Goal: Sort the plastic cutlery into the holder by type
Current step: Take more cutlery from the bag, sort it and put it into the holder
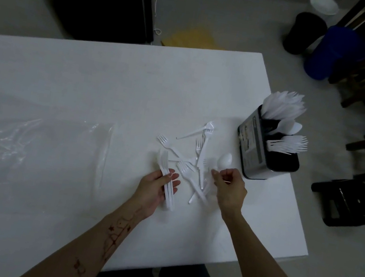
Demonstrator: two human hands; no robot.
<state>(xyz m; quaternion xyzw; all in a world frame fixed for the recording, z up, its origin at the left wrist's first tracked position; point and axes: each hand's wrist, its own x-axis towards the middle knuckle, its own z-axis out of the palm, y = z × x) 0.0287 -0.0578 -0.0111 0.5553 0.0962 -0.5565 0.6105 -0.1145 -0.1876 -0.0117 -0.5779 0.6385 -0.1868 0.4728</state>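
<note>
Mostly done, I'd say: holder (258, 146) well stocked. My left hand (158, 187) grips a bundle (168, 179), right hand (229, 185) pinches a spoon (224, 159); loose pile (193, 160) remains.

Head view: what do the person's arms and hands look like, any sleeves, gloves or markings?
Both forearms are bare: no sleeves, gloves, watch or rings show. The left forearm carries a reddish-brown drawn pattern of stars and curling lines running from the wrist toward the elbow. The right forearm is unmarked. The left hand shows light fingernails.
</note>
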